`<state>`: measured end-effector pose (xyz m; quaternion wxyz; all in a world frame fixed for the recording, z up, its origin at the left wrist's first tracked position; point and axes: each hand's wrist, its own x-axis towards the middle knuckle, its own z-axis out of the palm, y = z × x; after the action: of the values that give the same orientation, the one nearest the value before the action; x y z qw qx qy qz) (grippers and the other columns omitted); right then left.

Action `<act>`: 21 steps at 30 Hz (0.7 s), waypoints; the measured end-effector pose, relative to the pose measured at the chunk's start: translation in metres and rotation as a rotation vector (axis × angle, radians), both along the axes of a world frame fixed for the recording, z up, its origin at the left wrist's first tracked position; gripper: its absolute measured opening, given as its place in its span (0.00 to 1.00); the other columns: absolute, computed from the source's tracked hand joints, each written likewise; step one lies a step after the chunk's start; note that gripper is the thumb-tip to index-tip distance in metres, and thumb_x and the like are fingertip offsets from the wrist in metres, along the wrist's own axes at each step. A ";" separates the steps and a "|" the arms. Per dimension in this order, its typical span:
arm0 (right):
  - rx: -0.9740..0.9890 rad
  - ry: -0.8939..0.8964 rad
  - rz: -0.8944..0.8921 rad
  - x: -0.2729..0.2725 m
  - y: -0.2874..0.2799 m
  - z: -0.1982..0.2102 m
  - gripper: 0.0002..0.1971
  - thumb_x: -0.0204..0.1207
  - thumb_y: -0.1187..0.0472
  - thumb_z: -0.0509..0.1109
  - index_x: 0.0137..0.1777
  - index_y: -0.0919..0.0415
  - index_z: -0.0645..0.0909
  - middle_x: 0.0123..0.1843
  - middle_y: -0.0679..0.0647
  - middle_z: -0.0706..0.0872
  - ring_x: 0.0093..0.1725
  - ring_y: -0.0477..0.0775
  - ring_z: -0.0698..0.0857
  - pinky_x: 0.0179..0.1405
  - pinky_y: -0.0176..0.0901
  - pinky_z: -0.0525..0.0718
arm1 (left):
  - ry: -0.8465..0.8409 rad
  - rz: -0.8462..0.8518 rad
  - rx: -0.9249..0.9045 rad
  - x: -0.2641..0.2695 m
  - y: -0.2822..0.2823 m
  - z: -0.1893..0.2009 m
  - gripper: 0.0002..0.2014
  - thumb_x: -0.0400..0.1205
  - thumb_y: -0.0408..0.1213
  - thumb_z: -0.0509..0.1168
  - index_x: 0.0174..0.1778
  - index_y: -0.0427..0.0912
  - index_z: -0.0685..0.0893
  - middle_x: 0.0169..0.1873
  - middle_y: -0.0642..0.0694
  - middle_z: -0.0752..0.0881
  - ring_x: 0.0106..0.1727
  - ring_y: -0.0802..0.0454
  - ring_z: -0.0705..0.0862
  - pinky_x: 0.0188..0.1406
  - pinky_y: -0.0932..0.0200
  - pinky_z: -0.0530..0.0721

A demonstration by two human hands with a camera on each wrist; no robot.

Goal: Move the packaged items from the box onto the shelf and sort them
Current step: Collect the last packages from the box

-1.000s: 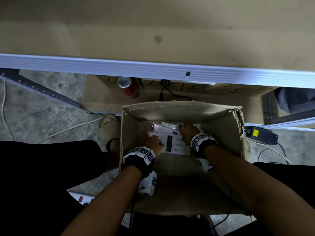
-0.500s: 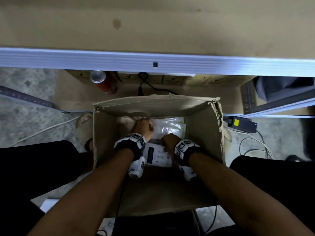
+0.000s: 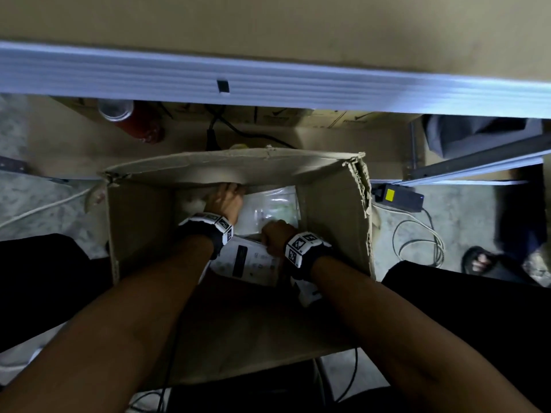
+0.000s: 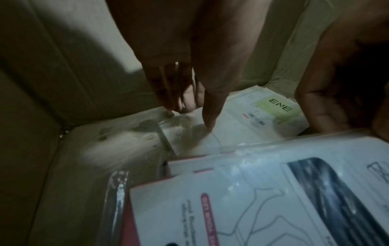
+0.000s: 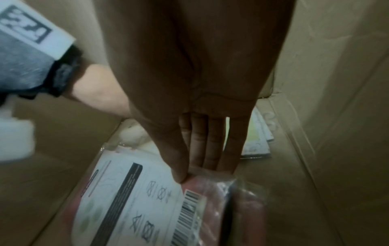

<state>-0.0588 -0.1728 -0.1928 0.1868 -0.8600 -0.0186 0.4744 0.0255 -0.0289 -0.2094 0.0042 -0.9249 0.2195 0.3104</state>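
Deep inside the cardboard box (image 3: pixel 331 204), my right hand (image 3: pixel 275 234) pinches the near top edge of a bagged white-and-red package (image 3: pixel 247 263), thumb on its printed face and the other fingers (image 5: pixel 208 149) straight behind the plastic, as the right wrist view shows. From that pinch the package runs back toward the box's near wall, its long axis tilted across the floor of the box, the barcode end nearest my right fingertips. My left hand (image 3: pixel 225 201) sits further in, close under the box's far wall, its fingers (image 4: pixel 208 116) pointing down with the tips touching a clear plastic sleeve (image 4: pixel 183 131) lying flat on the box bottom; they look relaxed and I see nothing clasped in them, though the picture is dim and blurred there. Just beside that sleeve, toward the box's right wall, lies a flat white packet with a pale green label (image 4: pixel 273 106), partly under the tilted package. I judge the next lift turns on this: the white-and-red package lies on top and nearest my right hand, so it should come straight up and over the far wall toward the shelf edge (image 3: pixel 268 81) beyond the box, while the left hand is the nearer one for the flat sleeve. A red can (image 3: pixel 131 120) stands under the shelf, outside the box's far left corner.
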 end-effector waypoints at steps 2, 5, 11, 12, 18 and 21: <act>-0.013 0.008 0.007 0.002 0.000 0.002 0.11 0.73 0.68 0.71 0.54 0.66 0.88 0.59 0.63 0.88 0.59 0.63 0.87 0.57 0.49 0.87 | -0.008 0.027 -0.024 0.000 0.003 -0.001 0.31 0.80 0.26 0.61 0.81 0.45 0.66 0.79 0.41 0.68 0.79 0.37 0.65 0.72 0.37 0.73; -0.018 0.015 -0.010 0.002 -0.001 0.004 0.12 0.72 0.69 0.72 0.54 0.64 0.89 0.59 0.62 0.87 0.59 0.63 0.87 0.57 0.49 0.87 | -0.009 0.058 -0.054 -0.001 0.004 0.000 0.33 0.78 0.25 0.65 0.80 0.44 0.67 0.77 0.40 0.70 0.76 0.37 0.71 0.70 0.37 0.76; -0.046 0.049 -0.019 -0.001 -0.004 0.005 0.12 0.74 0.69 0.73 0.57 0.65 0.88 0.59 0.63 0.87 0.58 0.62 0.88 0.55 0.48 0.88 | 0.026 0.064 -0.016 0.000 0.003 -0.003 0.32 0.78 0.33 0.71 0.78 0.41 0.68 0.74 0.38 0.74 0.75 0.37 0.72 0.73 0.39 0.73; -0.051 0.050 -0.009 -0.001 -0.003 0.005 0.12 0.74 0.69 0.73 0.57 0.65 0.88 0.60 0.63 0.88 0.59 0.62 0.87 0.56 0.49 0.88 | 0.034 0.072 -0.015 0.002 0.004 -0.003 0.30 0.78 0.36 0.72 0.76 0.41 0.71 0.72 0.38 0.76 0.74 0.37 0.73 0.73 0.41 0.74; -0.054 0.043 0.007 -0.003 0.000 0.006 0.10 0.75 0.68 0.73 0.56 0.65 0.86 0.60 0.63 0.87 0.61 0.63 0.86 0.56 0.49 0.86 | 0.199 0.077 0.006 0.011 0.012 0.008 0.12 0.79 0.37 0.72 0.58 0.41 0.88 0.59 0.41 0.88 0.61 0.41 0.85 0.64 0.48 0.83; -0.054 0.025 0.016 -0.003 0.001 0.009 0.09 0.75 0.67 0.72 0.55 0.64 0.84 0.61 0.64 0.85 0.62 0.64 0.85 0.59 0.52 0.85 | 0.258 0.144 -0.036 0.014 0.016 0.014 0.11 0.78 0.35 0.74 0.56 0.42 0.89 0.59 0.42 0.88 0.63 0.42 0.84 0.64 0.50 0.84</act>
<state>-0.0613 -0.1718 -0.1840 0.1598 -0.8585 -0.0102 0.4872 0.0394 -0.0127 -0.1957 -0.0629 -0.8907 0.1566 0.4221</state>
